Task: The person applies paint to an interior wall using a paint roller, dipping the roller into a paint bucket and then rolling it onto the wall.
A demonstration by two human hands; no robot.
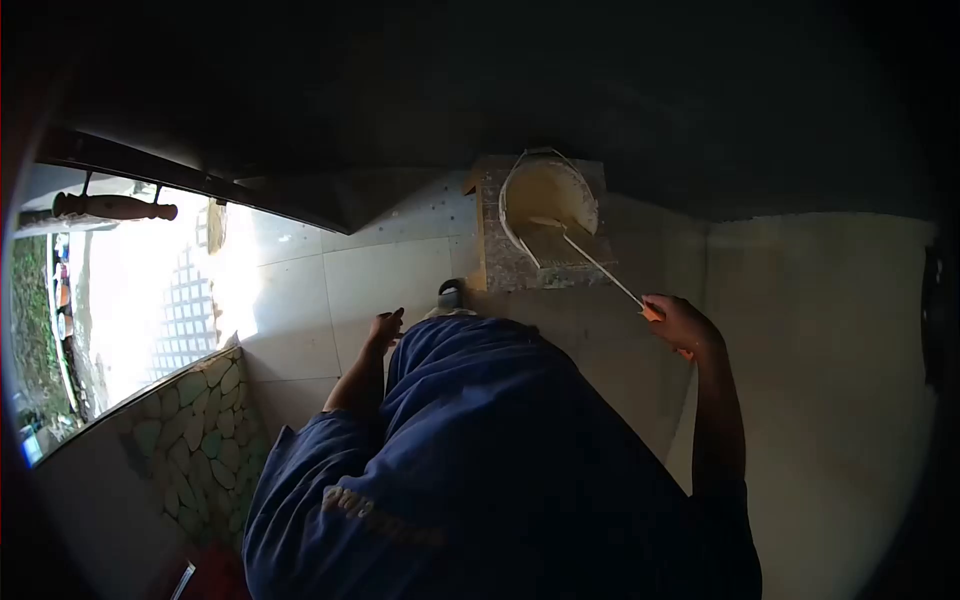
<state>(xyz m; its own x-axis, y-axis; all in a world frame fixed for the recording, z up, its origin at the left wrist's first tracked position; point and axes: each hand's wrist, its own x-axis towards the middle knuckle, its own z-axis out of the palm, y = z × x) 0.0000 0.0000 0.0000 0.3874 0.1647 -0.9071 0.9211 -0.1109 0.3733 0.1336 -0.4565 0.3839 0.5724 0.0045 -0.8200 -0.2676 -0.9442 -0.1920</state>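
My right hand [684,327] is wrapped round the orange handle of a paint roller [603,270]. Its thin rod runs up and left into a pale bucket [545,185] with a wire handle. The roller's head end lies inside the bucket, against a sloping surface at the near side. My left hand [385,329] hangs beside my thigh with its fingers curled, and nothing shows in it.
The bucket rests on a paint-spattered box or stand [494,262] on the tiled floor [375,285]. At left is a bright doorway [170,300] with a door handle [115,207] above it and a stone-patterned wall [200,435] below. A pale wall [820,390] stands at right.
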